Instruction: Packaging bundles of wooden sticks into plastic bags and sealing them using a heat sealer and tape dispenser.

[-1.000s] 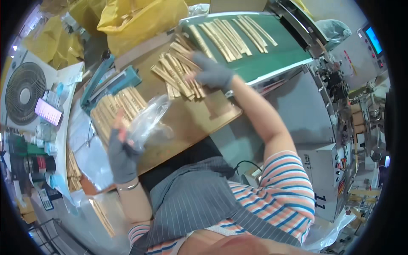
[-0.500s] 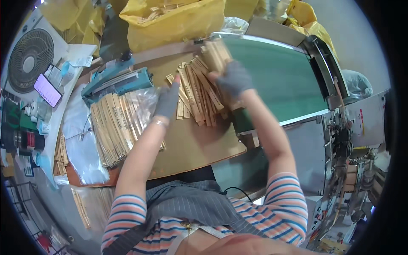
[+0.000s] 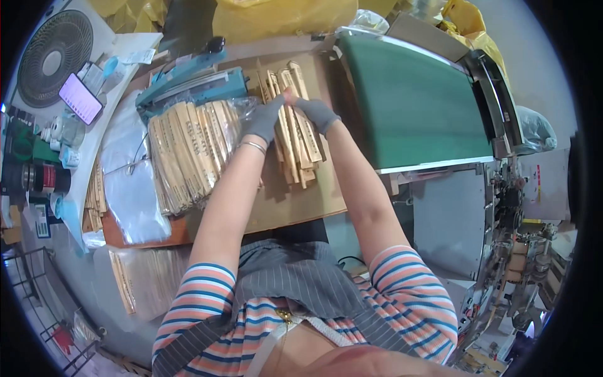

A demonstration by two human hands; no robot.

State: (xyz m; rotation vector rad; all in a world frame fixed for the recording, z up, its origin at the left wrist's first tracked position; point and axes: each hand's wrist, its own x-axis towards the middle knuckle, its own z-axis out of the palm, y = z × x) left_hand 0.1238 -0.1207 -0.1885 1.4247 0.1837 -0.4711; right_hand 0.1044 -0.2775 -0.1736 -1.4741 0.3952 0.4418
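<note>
A pile of narrow tan strip-shaped packets [image 3: 294, 147] lies on the brown board, roughly lined up lengthwise. My left hand [image 3: 264, 119], in a grey fingerless glove, grips the pile from its left side. From the right, my right hand [image 3: 317, 114], gloved alike, closes on the same packets. The fingertips of both hands meet over the middle of the pile; the fingers underneath are hidden. Beside my left wrist lies a clear bag full of similar packets [image 3: 188, 154], with dark print on them.
Behind the bag stands a blue bag sealer [image 3: 191, 91]. Clear plastic bags [image 3: 132, 182] lie at the left, next to a shelf with a phone [image 3: 80, 98] and a fan [image 3: 55, 58]. A green conveyor belt [image 3: 421, 107] borders the board's right. Yellow sacks [image 3: 286, 17] stand at the back.
My right hand has brought a bundle of packets from the belt's edge onto the pile. Both hands have come together, and the spread packets are now gathered more closely. The view has shifted.
</note>
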